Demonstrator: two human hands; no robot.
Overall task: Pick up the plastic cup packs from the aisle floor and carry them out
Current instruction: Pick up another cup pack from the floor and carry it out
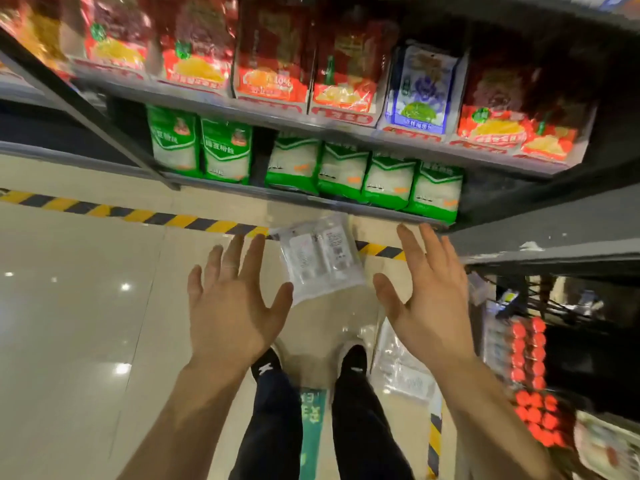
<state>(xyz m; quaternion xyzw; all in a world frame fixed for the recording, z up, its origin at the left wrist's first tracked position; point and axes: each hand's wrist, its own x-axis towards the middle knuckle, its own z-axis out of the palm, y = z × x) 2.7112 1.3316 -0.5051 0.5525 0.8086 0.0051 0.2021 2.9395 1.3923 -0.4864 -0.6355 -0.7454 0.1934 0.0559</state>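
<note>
While both hands spread empty, shelving overhangs the cup pack.

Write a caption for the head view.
Both open hands, left and right, reach toward a clear cup pack on the aisle floor.

Looking down an aisle of glossy cream floor tiles, crossed by a yellow-and-black striped hazard tape line. Two bare hands held out, fingers spread, palms down: left hand and right hand, neither touching anything. Between them, on the floor, a clear plastic pack of cups with a white printed label, lying over the tape. A second clear plastic pack beside the right black shoe. Ahead, grey metal shelving stacked with green-and-white bags below and red-and-orange bags above.
</note>
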